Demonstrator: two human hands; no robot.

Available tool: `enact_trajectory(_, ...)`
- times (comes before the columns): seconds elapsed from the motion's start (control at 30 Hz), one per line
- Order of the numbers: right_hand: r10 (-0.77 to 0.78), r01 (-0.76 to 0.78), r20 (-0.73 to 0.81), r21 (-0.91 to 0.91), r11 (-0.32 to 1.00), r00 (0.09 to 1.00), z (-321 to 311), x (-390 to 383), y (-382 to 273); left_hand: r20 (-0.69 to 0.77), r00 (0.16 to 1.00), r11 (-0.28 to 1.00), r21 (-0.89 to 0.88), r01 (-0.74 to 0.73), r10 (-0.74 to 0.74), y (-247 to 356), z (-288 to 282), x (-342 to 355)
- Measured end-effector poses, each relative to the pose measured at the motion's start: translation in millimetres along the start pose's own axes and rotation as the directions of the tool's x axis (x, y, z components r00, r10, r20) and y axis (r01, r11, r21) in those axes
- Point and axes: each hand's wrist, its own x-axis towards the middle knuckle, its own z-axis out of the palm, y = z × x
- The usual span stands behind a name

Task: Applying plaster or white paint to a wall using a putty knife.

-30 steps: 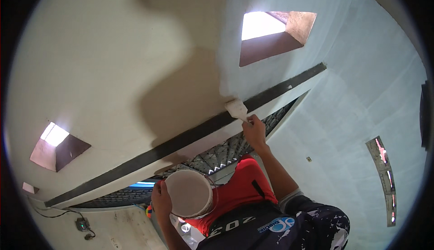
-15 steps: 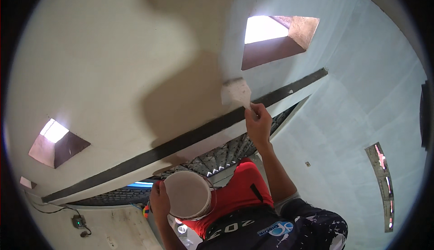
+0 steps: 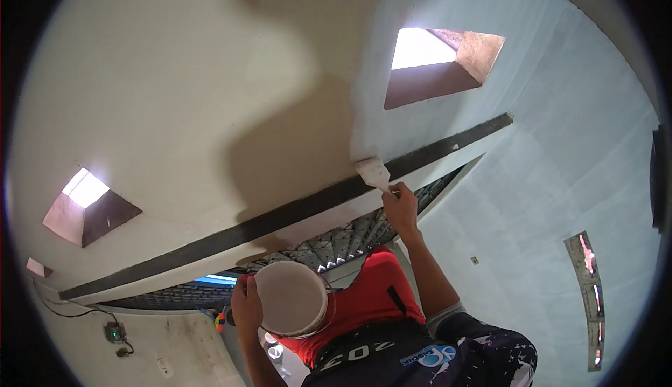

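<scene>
In my right hand [image 3: 401, 208] is a wide paintbrush [image 3: 375, 174], its handle pinched between thumb and fingers. The pale, paint-coated head lies at the lower part of the wall [image 3: 301, 135], just above a dark grey band [image 3: 308, 208]. My left hand [image 3: 247, 304] grips the rim of a white paint bucket [image 3: 290, 298] with a thin wire handle, held close to my body. Its inside looks pale and smeared. Left of the brush the wall is cream; to the right it is bluish white, with an uneven border between them.
Two angled window openings [image 3: 437, 82] [image 3: 91, 212] pierce the wall. Under the dark band runs a ledge, with a dark latticed surface [image 3: 329, 240] far below. On the left wall is a small device with cables [image 3: 115, 332]. A narrow slotted opening [image 3: 593, 299] is at right.
My right hand has brought the brush down the wall, from beside the larger opening to just above the dark band. The left hand and the bucket stay about where they were.
</scene>
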Motion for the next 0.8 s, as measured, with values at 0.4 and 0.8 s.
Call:
enact_trajectory(0.4, 0.095, -0.076, 0.1, -0.183, 0.98, 0.99, -4.3, 6.6, -1.7, -0.016, 1.0, 1.0, 0.018, 0.013, -0.013, 2.0, 0.7, -0.3)
enact_trajectory(0.8, -0.005, 0.03, 0.111, -0.224, 0.974, 0.994, -3.6, 40.4, -54.4, -0.025, 0.999, 0.999, 0.03, -0.036, 0.037, -8.1, 6.9, 3.5)
